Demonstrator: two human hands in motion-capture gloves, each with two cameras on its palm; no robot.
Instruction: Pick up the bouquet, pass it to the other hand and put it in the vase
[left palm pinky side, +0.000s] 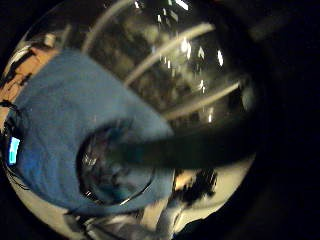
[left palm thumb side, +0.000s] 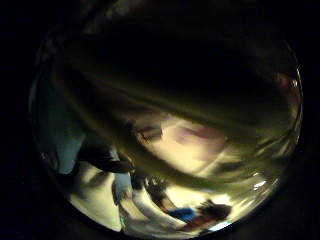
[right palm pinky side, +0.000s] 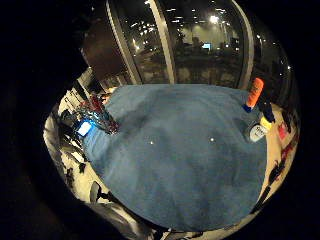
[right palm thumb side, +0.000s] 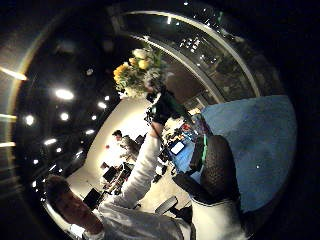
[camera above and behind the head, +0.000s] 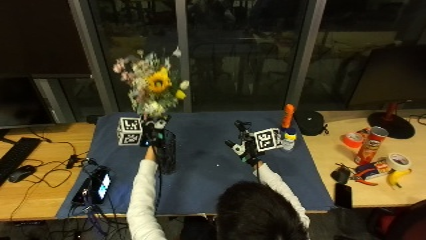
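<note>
Overhead rear view, four palm cameras

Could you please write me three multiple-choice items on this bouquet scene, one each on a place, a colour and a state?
1. Where is the mixed flower bouquet with a yellow sunflower?
A. Flat on the blue table mat
B. Held up above the dark cylindrical vase
C. Beside the banana

2. What colour is the table mat?
A. Blue
B. Red
C. White

3. What are the hands doing?
A. Both grip the bouquet
B. Left hand grips the bouquet, right hand holds nothing
C. Right hand grips the vase

Answers: 1 B, the flowers stand over the vase. 2 A, the outside view shows blue cloth. 3 B, the left hand is at the stems; the right hand hovers apart over the mat.
</note>
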